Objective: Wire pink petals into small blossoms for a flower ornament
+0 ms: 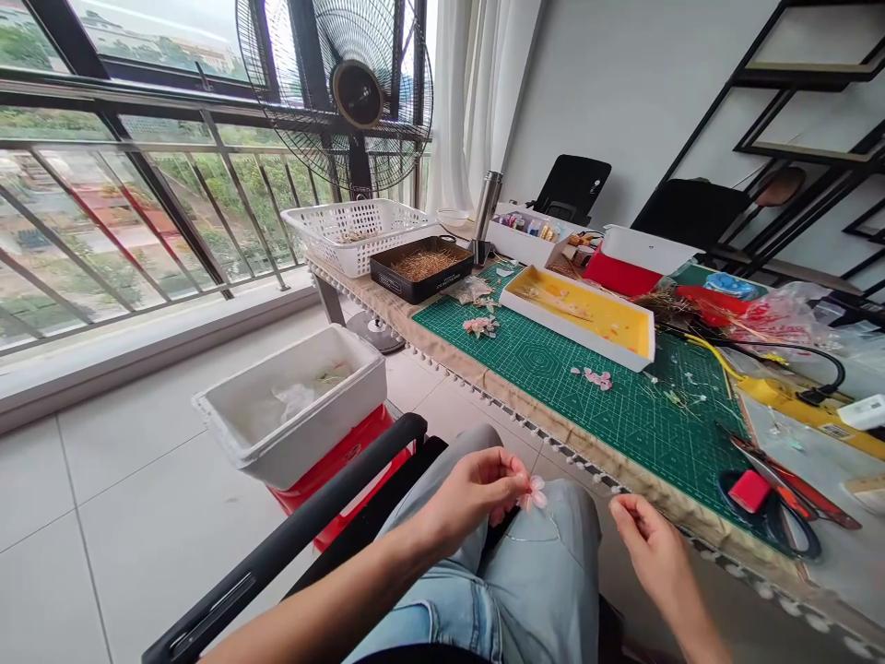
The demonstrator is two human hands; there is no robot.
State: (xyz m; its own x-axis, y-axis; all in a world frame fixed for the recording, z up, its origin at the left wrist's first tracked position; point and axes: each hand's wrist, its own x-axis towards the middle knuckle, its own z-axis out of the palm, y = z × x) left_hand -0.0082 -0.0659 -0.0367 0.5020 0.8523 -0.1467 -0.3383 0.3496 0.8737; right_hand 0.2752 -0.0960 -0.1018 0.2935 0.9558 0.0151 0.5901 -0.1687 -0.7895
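My left hand (477,484) pinches a small pink flower (534,496) above my lap, fingers closed on it. A thin wire (553,527) trails from the flower toward my right hand (646,539), whose fingertips are pinched together just below the table edge. Both hands hover over my jeans-clad knees (539,581), in front of the green cutting mat (608,406). More pink petals (595,376) lie on the mat.
A yellow-lined tray (640,341), a red box (615,275), scissors (781,480), a black tray (421,267) and a white basket (346,231) sit on the table. A white foam box (290,443) on a red crate stands at left, a fan (356,92) by the window.
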